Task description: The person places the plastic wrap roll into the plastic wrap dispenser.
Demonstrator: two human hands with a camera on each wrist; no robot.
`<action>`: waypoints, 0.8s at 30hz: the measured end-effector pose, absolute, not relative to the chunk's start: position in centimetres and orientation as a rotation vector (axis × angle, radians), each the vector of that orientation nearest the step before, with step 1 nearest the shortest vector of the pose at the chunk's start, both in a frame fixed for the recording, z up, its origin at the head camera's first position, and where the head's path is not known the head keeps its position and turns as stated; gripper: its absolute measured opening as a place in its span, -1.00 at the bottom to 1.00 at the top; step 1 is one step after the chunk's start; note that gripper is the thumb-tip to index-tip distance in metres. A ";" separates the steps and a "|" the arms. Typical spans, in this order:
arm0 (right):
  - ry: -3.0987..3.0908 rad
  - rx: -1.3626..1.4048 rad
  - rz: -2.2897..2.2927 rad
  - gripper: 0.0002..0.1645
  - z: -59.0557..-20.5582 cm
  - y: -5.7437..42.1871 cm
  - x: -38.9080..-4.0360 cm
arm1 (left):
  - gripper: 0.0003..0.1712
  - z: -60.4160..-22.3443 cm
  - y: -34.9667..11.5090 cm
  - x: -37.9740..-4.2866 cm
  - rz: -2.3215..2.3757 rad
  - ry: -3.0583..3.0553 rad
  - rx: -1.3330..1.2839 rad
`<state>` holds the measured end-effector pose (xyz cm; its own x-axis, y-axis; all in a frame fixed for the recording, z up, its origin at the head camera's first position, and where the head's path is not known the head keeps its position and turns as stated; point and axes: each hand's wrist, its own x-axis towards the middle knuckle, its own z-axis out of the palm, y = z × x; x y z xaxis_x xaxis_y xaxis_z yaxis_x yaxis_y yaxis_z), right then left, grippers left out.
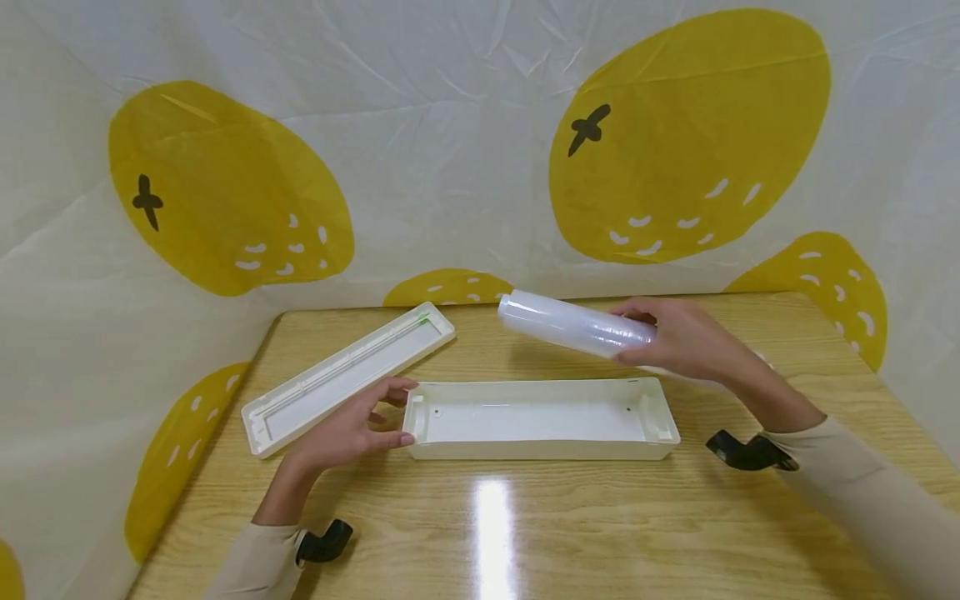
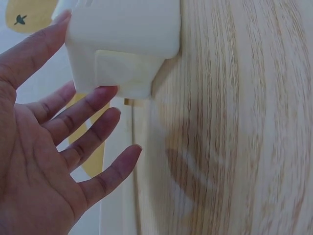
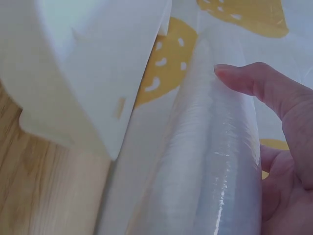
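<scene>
A roll of clear plastic wrap point(image 1: 577, 323) is raised above the table behind a long white box, tilted with its left end higher. My right hand point(image 1: 686, 337) grips the roll near its right part; the thumb lies along the film point(image 3: 210, 147) in the right wrist view. The open white box point(image 1: 536, 412) sits on the table, its hollow inside facing up. At the box's left end, my left hand point(image 1: 352, 425) holds it between thumb and index finger, thumb at the front corner. In the left wrist view the other fingers point(image 2: 100, 129) spread out below the box's end.
A long white lid point(image 1: 345, 375) with a rectangular window and a small green piece lies slantwise behind the left hand. The wooden table point(image 1: 600, 525) ends at a fabric backdrop point(image 1: 450, 192) with yellow fruit shapes. Black wrist mounts point(image 1: 750, 451) sit at both sleeves.
</scene>
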<state>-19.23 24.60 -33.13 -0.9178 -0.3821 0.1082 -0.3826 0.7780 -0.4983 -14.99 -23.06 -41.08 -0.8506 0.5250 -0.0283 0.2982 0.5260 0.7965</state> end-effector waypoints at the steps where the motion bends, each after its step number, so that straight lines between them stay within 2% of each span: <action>1: -2.958 0.647 0.835 -0.33 -33.1 24.4 -19.2 | -0.14 -41.1 -23.1 -15.0 1.233 2.502 0.690; 24: -2.911 0.869 0.881 -0.37 -32.9 19.8 -19.1 | -0.12 -41.0 -22.6 -15.5 1.235 2.501 0.645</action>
<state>-19.07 19.79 -32.86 -0.8490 -0.5114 0.1330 -0.4993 0.6940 -0.5187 -15.47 -22.60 -41.03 -0.8617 0.5049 -0.0501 0.2673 0.5356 0.8011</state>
